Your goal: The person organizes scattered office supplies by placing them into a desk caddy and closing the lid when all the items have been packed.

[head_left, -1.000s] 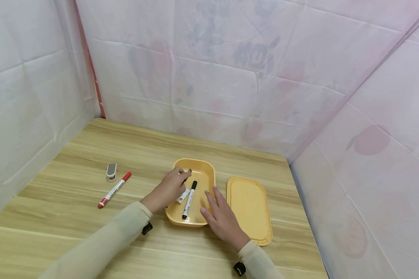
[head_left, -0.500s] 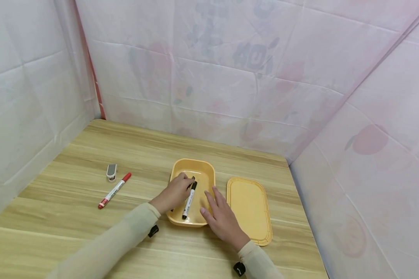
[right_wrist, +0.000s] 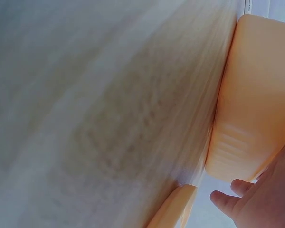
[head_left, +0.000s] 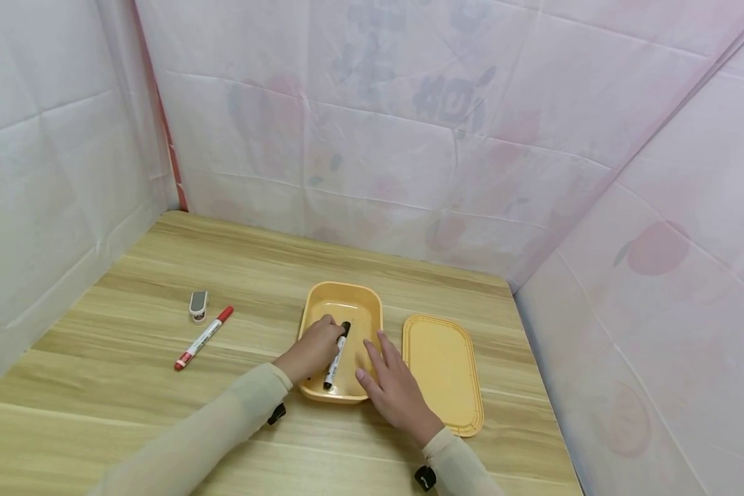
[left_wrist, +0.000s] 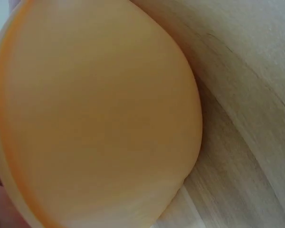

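Black marker (head_left: pixel 335 358) lay inside the yellow box (head_left: pixel 341 303); left hand (head_left: pixel 313 348) curled on it, grip holding it. Right hand (head_left: pixel 393 389) flat, fingers straight, at box's right rim. Lid (head_left: pixel 441 372) beside; open surface (head_left: pixel 130 413) leftward.

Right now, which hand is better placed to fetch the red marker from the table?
Left. The left hand is in the yellow box, nearer the red marker; the right hand rests on the box's far side.

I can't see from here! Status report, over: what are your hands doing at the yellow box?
Left hand inside yellow box, fingers on black marker. Right hand open, steadying the box. Nothing blocking.
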`<state>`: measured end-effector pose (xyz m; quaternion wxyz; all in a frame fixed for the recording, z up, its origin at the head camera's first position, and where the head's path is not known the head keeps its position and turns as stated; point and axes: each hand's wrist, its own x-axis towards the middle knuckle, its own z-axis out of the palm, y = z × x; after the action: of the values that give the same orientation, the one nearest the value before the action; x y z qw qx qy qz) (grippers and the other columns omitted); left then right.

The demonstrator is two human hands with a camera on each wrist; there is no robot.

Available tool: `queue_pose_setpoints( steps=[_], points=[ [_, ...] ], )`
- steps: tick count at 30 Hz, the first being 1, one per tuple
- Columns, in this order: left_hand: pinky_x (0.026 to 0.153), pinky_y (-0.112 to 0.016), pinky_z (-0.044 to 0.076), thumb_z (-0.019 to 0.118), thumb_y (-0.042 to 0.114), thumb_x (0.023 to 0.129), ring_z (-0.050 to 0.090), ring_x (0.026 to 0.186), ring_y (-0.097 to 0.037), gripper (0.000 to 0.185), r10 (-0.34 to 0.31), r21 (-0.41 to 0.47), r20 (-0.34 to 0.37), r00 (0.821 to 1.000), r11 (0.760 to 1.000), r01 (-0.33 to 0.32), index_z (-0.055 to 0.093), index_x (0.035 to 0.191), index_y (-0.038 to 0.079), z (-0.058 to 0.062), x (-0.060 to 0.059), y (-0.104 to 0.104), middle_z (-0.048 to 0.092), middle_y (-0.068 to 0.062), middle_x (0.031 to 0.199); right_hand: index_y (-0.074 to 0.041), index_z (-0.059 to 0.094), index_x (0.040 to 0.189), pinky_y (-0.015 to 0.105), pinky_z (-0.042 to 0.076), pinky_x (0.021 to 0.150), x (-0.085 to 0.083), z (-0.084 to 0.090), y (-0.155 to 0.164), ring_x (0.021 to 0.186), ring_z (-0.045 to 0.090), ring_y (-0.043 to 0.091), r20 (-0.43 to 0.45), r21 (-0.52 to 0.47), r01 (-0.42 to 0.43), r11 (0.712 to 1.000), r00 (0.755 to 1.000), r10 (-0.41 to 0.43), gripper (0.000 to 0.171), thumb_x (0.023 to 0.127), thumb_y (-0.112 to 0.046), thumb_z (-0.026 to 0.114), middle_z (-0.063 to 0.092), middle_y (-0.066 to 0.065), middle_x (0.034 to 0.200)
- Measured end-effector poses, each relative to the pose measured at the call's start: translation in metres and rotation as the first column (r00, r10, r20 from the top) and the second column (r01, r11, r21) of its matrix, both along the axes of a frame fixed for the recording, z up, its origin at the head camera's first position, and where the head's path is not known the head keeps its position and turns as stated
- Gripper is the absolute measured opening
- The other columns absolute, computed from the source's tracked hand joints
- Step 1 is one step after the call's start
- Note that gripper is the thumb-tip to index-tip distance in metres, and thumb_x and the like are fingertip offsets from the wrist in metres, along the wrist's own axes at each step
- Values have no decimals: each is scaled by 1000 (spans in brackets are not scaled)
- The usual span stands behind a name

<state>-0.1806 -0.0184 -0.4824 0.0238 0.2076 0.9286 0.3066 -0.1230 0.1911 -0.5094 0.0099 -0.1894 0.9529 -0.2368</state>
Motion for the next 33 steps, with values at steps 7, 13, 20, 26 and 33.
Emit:
queue_pose_setpoints(
  steps=[7, 13, 20, 26, 33],
  points=[
    [81, -38, 54, 64, -4, 91, 57, 86, -22, 32, 2, -16, 31, 1000, 1000, -2, 66, 122, -10, -1, 0, 1, 59, -15, 102, -26, 30, 160, 59, 29, 117, 0, 1, 0, 154, 20, 29, 5, -9, -1, 1000, 1000, 1, 67, 104, -62, 34, 10, 2, 171],
    [86, -38, 52, 62, -3, 93, 54, 89, -21, 38, 6, -24, 92, 996, 1000, -4, 62, 131, -7, -3, 1, 1, 59, -13, 105, -27, 29, 160, 60, 29, 117, 0, 1, 0, 155, 19, 29, 9, -11, -7, 1000, 1000, 7, 66, 104, -61, 34, 9, 2, 171],
    [86, -39, 51, 64, -2, 92, 54, 92, -24, 42, 3, -31, 83, 997, 1000, 0, 60, 133, -6, -2, 1, 1, 58, -15, 110, -28, 28, 160, 60, 29, 117, 0, 1, 0, 155, 19, 29, 4, -6, -3, 1000, 1000, 3, 66, 104, -61, 33, 9, 2, 171],
    [86, -40, 51, 68, 2, 91, 53, 99, -26, 47, -2, -54, 51, 999, 999, 4, 59, 137, -1, -1, 3, 0, 58, -15, 117, -27, 28, 160, 60, 30, 116, 0, 1, -1, 154, 19, 30, -4, 2, -6, 1000, 1000, 6, 66, 104, -61, 33, 10, 4, 170],
    [80, -36, 47, 75, 21, 90, 50, 105, -26, 48, -9, -208, -87, 996, 978, -10, 63, 136, 11, 0, 5, 2, 61, -10, 125, -26, 29, 160, 60, 30, 116, 0, 2, -1, 154, 20, 30, 6, 4, -4, 1000, 1000, 4, 66, 104, -61, 34, 10, 4, 171]
  ],
)
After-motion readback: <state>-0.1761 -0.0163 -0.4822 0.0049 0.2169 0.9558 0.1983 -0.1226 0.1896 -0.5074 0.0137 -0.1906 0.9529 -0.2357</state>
